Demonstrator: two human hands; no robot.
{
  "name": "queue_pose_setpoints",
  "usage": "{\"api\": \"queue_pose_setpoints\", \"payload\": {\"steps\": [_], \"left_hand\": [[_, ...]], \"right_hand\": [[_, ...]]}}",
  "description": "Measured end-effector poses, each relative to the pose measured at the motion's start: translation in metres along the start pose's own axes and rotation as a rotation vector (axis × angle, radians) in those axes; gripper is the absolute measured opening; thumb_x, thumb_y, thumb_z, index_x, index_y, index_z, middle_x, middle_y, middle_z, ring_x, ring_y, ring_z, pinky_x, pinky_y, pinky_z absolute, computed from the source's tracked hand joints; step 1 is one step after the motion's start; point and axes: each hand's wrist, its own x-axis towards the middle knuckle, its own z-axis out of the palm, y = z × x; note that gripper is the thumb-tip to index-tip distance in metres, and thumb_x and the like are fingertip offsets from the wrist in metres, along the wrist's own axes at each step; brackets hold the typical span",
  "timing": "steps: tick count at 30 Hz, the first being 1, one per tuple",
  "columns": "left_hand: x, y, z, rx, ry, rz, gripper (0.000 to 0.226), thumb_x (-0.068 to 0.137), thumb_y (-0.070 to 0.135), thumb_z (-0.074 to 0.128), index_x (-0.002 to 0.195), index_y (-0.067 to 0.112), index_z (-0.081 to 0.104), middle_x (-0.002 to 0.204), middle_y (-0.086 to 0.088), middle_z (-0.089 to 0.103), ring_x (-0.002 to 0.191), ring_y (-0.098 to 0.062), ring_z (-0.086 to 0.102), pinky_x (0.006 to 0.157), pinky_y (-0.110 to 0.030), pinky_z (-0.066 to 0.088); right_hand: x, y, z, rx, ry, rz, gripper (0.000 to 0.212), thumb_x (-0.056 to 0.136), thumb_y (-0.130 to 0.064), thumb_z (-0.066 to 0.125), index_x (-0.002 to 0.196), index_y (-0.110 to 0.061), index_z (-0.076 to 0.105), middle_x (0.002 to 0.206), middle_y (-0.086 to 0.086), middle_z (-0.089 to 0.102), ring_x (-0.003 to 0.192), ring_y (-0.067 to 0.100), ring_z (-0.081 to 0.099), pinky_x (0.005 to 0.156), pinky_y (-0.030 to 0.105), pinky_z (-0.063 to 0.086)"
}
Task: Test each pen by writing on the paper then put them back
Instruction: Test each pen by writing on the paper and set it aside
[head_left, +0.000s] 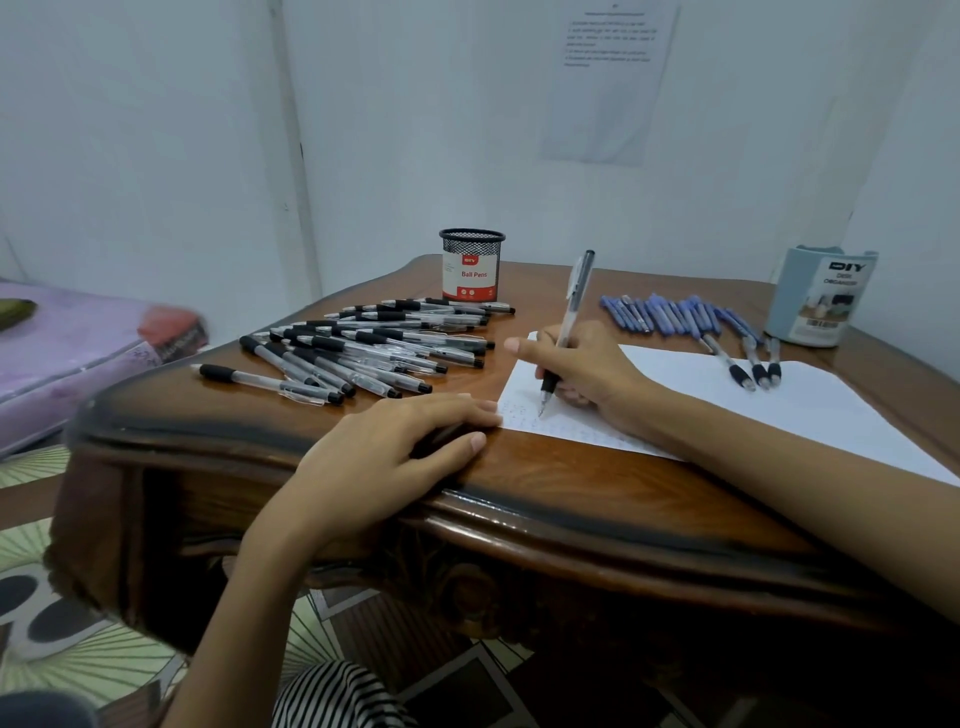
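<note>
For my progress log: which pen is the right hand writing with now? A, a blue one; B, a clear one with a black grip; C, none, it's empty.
B: the right hand grips a clear pen with a black grip, its tip on the paper.

1. The surface (545, 467) fills the middle of the frame; a bed (67, 364) lies beside it at the left edge.
2. A cup (471, 265) stands at the surface's far edge, upper centre.
3. A heap of pens (363, 348) lies before the cup, left of centre.
4. The paper (779, 395) lies right of the heap.
5. A row of pens (675, 317) lies behind the paper, three reaching onto its far edge.
6. An organiser (821, 301) stands right of that row.
7. The right grip (587, 369) rests on the paper's left part, holding a pen (571, 312) tip-down on it.
8. The left grip (400, 447) rests on the surface's near edge, fingertips at the paper's near left corner.
9. A sheet (608, 78) hangs on the wall, upper right.
</note>
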Motion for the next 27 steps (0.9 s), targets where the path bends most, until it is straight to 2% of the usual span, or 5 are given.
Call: {"api": "queue_pose_setpoints", "payload": {"steps": [6, 9, 14, 22, 27], "left_hand": [[-0.0003, -0.0004, 0.0004, -0.004, 0.001, 0.003, 0.051, 0.077, 0.067, 0.026, 0.120, 0.053, 0.049, 0.130, 0.032, 0.048, 0.123, 0.015, 0.036, 0.103, -0.035, 0.040], [-0.0005, -0.0001, 0.0002, -0.007, -0.002, 0.006, 0.052, 0.078, 0.067, 0.026, 0.121, 0.051, 0.050, 0.131, 0.031, 0.048, 0.124, 0.014, 0.037, 0.104, -0.036, 0.039], [0.0003, 0.0008, 0.0001, 0.005, 0.000, 0.002, 0.053, 0.078, 0.067, 0.025, 0.121, 0.050, 0.050, 0.131, 0.031, 0.047, 0.123, 0.015, 0.037, 0.103, -0.035, 0.040], [-0.0003, 0.0023, -0.0006, 0.021, -0.001, -0.005, 0.055, 0.076, 0.068, 0.023, 0.121, 0.051, 0.049, 0.130, 0.032, 0.047, 0.123, 0.016, 0.036, 0.102, -0.032, 0.041], [-0.0008, 0.0031, -0.0015, 0.023, -0.012, -0.014, 0.057, 0.073, 0.070, 0.021, 0.121, 0.053, 0.048, 0.131, 0.032, 0.046, 0.121, 0.015, 0.036, 0.101, -0.027, 0.039]], "right_hand": [[0.0023, 0.0050, -0.0016, 0.026, -0.033, -0.021, 0.043, 0.089, -0.013, 0.061, 0.052, -0.013, 0.040, 0.035, -0.007, 0.039, 0.029, 0.005, 0.031, 0.032, 0.013, 0.026], [0.0020, 0.0057, -0.0013, -0.002, -0.062, -0.033, 0.041, 0.088, -0.016, 0.063, 0.053, -0.012, 0.042, 0.036, -0.005, 0.040, 0.032, 0.007, 0.033, 0.033, 0.014, 0.028], [0.0053, 0.0060, -0.0017, -0.005, -0.044, -0.022, 0.041, 0.088, 0.000, 0.055, 0.051, -0.010, 0.041, 0.035, -0.008, 0.038, 0.029, 0.002, 0.035, 0.033, 0.012, 0.028], [0.0067, 0.0087, -0.0022, 0.037, -0.009, -0.025, 0.039, 0.089, -0.005, 0.058, 0.053, -0.010, 0.044, 0.044, 0.003, 0.046, 0.029, 0.005, 0.036, 0.032, 0.013, 0.029], [0.0062, 0.0066, -0.0018, -0.013, -0.026, -0.013, 0.039, 0.090, -0.004, 0.057, 0.054, -0.010, 0.044, 0.034, -0.007, 0.042, 0.029, 0.003, 0.036, 0.033, 0.012, 0.030]]}}
